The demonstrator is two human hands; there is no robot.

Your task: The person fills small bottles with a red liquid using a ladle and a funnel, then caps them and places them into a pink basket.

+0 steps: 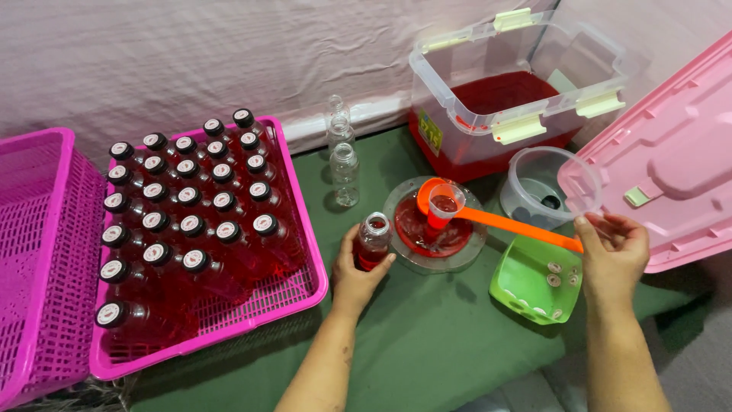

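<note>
While the left hand (357, 268) gripped an open bottle (373, 240), the right hand (612, 255) pinched the orange ladle (488, 220), best kept level over the tray (435, 229).

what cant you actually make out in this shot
Head view only:
- Lower part of the small bottle: covered by the left hand, so its fill level is unclear.
- Pink lid: cut off by the right edge.
- Empty pink basket: cut off at the left edge.
- Dark item in the round clear tub: too small to identify.
</note>
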